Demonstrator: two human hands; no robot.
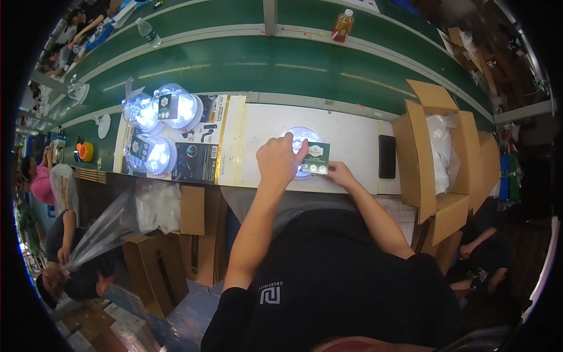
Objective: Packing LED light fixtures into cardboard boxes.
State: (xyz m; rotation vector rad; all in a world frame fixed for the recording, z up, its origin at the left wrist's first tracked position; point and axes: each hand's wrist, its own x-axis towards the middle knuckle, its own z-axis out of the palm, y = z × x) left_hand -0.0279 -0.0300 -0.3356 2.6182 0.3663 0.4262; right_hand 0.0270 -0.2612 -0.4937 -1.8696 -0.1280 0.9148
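A clear round light [301, 134], glowing white, rests on the white board in front of me. My left hand [278, 159] covers its left side, fingers bent over it, with the thumb by the edge of a green printed card [316, 157]. That card hangs over the light's right part. At its lower right corner, my right hand [340, 175] pinches it between thumb and finger. What lies under my left palm is hidden. To the left stand three more lit round lights: one at the back left [141, 111], one beside it [186, 111], and one nearer [159, 157].
A black phone [387, 156] lies right of the work spot, beside an open carton [417, 158] with white plastic inside. Behind runs a green conveyor [234, 73]. An orange tape roll [85, 152] sits far left. Another person [67, 234] handles clear plastic at lower left.
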